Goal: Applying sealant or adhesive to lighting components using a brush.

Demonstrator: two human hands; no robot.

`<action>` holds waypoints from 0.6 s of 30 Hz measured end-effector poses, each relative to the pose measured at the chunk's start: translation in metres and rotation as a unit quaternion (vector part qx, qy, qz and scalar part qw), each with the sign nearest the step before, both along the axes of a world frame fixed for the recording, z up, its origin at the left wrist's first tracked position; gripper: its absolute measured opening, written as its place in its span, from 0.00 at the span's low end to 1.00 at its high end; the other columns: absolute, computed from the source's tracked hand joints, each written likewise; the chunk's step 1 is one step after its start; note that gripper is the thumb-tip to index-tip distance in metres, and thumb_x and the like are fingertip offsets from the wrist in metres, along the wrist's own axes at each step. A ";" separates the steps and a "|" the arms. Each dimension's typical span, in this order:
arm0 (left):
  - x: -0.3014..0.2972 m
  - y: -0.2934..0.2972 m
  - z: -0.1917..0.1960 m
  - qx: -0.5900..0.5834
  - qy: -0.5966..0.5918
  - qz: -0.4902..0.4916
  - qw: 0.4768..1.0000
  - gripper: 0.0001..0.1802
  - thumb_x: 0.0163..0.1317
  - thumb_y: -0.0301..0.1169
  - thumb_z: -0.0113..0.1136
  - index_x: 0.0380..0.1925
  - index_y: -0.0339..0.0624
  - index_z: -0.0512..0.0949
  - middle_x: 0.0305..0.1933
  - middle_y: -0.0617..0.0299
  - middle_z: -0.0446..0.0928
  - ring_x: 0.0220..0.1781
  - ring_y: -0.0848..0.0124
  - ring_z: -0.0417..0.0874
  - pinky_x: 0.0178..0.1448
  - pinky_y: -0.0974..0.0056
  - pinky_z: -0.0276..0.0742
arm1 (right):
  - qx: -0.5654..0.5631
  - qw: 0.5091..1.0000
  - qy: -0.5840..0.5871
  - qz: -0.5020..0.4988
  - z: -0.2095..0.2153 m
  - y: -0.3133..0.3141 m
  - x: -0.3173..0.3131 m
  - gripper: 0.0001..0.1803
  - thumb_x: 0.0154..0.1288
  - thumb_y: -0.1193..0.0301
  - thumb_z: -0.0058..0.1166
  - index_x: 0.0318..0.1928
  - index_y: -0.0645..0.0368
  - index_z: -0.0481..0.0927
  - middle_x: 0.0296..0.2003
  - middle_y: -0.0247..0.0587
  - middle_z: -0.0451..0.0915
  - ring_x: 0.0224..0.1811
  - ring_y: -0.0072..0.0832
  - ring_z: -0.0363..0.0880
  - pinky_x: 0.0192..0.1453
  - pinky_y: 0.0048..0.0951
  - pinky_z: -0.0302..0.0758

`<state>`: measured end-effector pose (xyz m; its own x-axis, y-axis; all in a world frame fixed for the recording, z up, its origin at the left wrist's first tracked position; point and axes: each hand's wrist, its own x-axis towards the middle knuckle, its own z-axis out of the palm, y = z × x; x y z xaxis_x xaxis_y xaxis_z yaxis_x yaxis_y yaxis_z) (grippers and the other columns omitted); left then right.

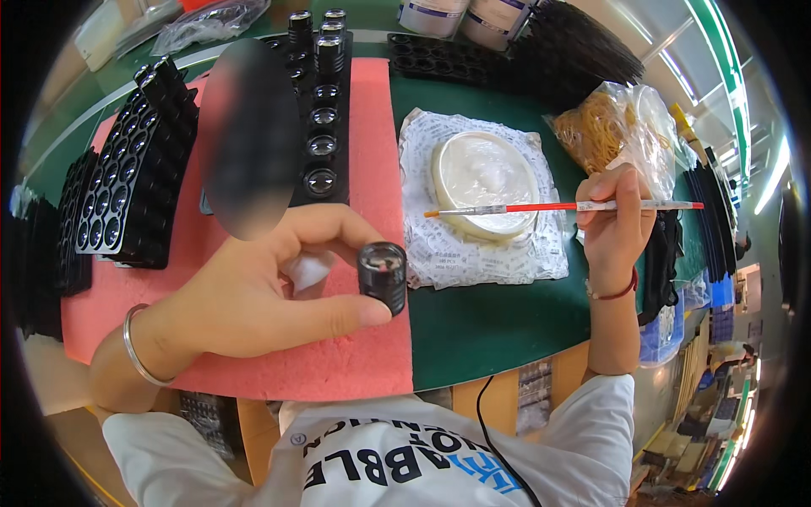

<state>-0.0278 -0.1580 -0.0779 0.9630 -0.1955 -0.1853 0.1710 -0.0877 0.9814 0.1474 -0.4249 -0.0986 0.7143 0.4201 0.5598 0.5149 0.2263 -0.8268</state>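
Brush (562,206) poised in the right hand (615,221), fingers pinching it, over the white paste dish (483,182); left hand (269,287) clamps a black lens barrel (383,275), seemingly awaiting a dab.

The person's left forearm enters the frame from the lower left and bends toward the centre. A thin metal bracelet (135,348) sits on this wrist. The left hand (262,287) lies in the middle of the frame, palm turned partly up, the fingers curled. Its thumb stretches to the right along the lower side, and the index finger arches over the top, so the two tips pinch together.

The right forearm rises almost straight up at the right of the frame. A dark red cord (614,293) circles this wrist. The right hand (615,224) is raised, fingers closed in a writing grip.
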 end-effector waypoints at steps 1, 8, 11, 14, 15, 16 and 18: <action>-0.001 0.000 -0.002 0.002 0.000 0.004 1.000 0.17 0.46 0.24 0.65 0.36 0.34 0.71 0.35 0.63 0.73 0.38 0.80 0.73 0.42 0.74 0.69 | -0.006 1.000 -0.005 -0.007 0.000 0.002 0.000 0.19 0.68 0.66 0.36 0.23 0.64 0.72 0.18 0.40 0.73 0.14 0.19 0.69 0.17 0.16 0.65; -0.015 0.003 0.012 -0.038 -0.019 -0.067 0.997 0.18 0.42 0.19 0.66 0.36 0.32 0.74 0.34 0.60 0.76 0.35 0.78 0.75 0.40 0.74 0.69 | 0.012 1.000 0.007 -0.027 0.002 0.011 -0.005 0.19 0.68 0.66 0.37 0.23 0.64 0.72 0.17 0.39 0.71 0.13 0.19 0.68 0.17 0.16 0.63; -0.007 0.024 0.037 -0.002 -0.121 -0.099 0.988 0.22 0.30 0.19 0.71 0.31 0.26 0.76 0.29 0.50 0.78 0.29 0.69 0.80 0.33 0.72 0.75 | 0.006 0.999 0.013 -0.034 -0.002 0.004 -0.002 0.19 0.68 0.66 0.37 0.23 0.64 0.72 0.17 0.39 0.71 0.13 0.18 0.68 0.16 0.17 0.63; -0.012 0.033 0.039 -0.111 -0.220 0.106 0.963 0.26 0.32 0.36 0.74 0.25 0.32 0.71 0.24 0.52 0.75 0.25 0.68 0.79 0.30 0.73 0.74 | 0.023 0.999 0.019 -0.034 -0.001 0.006 -0.003 0.19 0.68 0.66 0.37 0.23 0.64 0.71 0.17 0.39 0.71 0.13 0.18 0.67 0.16 0.16 0.63; -0.013 0.043 0.041 -0.056 -0.246 0.120 0.960 0.28 0.36 0.44 0.71 0.27 0.32 0.70 0.25 0.54 0.75 0.24 0.71 0.78 0.30 0.73 0.73 | 0.025 0.999 0.015 -0.029 0.000 0.007 -0.003 0.19 0.68 0.66 0.37 0.22 0.63 0.71 0.17 0.39 0.71 0.13 0.18 0.67 0.16 0.16 0.63; -0.010 0.048 0.043 -0.019 -0.215 0.131 0.968 0.31 0.36 0.47 0.70 0.29 0.32 0.70 0.26 0.55 0.75 0.26 0.72 0.78 0.32 0.74 0.73 | 0.025 0.999 0.011 -0.031 0.001 0.007 -0.004 0.19 0.68 0.66 0.37 0.22 0.63 0.71 0.17 0.38 0.71 0.13 0.18 0.66 0.16 0.16 0.63; -0.005 0.056 0.038 0.008 -0.166 0.119 0.979 0.29 0.37 0.43 0.69 0.33 0.33 0.71 0.29 0.56 0.76 0.31 0.72 0.79 0.36 0.72 0.74 | 0.028 0.999 0.014 -0.034 0.001 0.008 -0.004 0.19 0.68 0.65 0.37 0.22 0.62 0.70 0.16 0.38 0.70 0.13 0.18 0.66 0.17 0.16 0.63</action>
